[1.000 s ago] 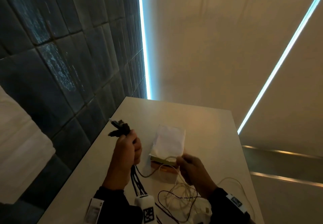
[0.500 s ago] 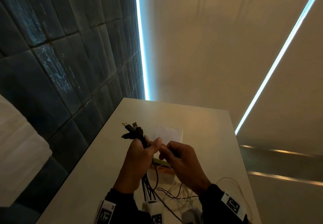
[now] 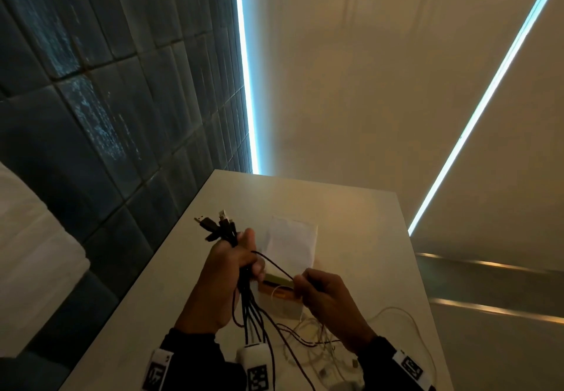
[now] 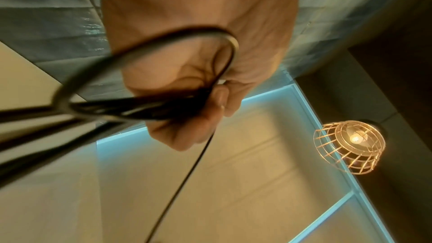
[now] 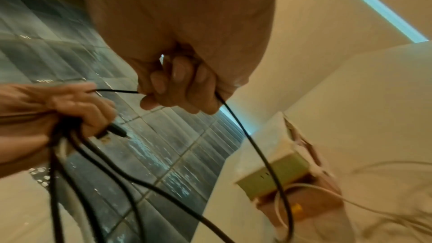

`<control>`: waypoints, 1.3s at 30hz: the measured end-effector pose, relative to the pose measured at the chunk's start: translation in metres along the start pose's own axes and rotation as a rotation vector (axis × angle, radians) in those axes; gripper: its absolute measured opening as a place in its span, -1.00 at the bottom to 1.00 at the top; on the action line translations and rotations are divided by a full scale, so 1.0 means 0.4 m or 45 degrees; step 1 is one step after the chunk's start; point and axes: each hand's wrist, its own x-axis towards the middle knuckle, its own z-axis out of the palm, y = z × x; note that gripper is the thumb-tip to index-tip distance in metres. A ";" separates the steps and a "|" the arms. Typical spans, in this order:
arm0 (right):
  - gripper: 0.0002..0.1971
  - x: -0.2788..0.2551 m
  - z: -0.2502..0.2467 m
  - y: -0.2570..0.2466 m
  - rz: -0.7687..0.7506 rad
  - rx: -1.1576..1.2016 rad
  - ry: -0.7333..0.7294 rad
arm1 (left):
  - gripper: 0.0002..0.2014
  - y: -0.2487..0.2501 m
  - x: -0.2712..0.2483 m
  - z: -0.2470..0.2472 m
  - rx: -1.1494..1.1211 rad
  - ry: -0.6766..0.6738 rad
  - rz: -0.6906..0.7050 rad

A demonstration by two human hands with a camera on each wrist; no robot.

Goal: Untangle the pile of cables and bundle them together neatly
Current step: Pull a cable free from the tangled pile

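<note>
My left hand (image 3: 235,256) grips a bunch of black cables (image 3: 250,308) above the table; their plug ends (image 3: 218,225) stick up past my fist. The left wrist view shows the fingers (image 4: 187,117) curled round the same black cables (image 4: 131,110). One thin black cable (image 3: 273,265) runs taut from that fist to my right hand (image 3: 317,290), which pinches it. In the right wrist view the right hand's fingers (image 5: 177,88) close on the thin black cable (image 5: 245,136), which drops down below. White cables (image 3: 323,341) lie in a loose tangle on the table under my right wrist.
A small box (image 3: 283,286) under a white paper sheet (image 3: 293,244) sits mid-table (image 3: 351,222) behind my hands. A dark tiled wall (image 3: 106,115) runs along the table's left edge. A wire-cage lamp (image 4: 350,147) hangs overhead.
My right hand reached to the left fist and then drew away to the right, pulling one thin black cable taut. The left hand with its bunch shifted right, toward the table's middle.
</note>
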 end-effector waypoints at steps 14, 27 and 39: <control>-0.70 -0.057 -0.040 0.197 0.576 0.044 0.073 | -0.74 -0.026 0.000 -0.022 -0.337 0.030 -0.078; -0.91 -0.005 0.035 -0.090 -0.365 -0.116 0.110 | -0.72 -0.050 0.005 0.058 -0.137 0.210 -0.027; -0.76 -0.006 0.047 -0.017 -0.163 0.013 -0.040 | -0.71 -0.033 -0.009 0.036 -0.361 0.011 0.016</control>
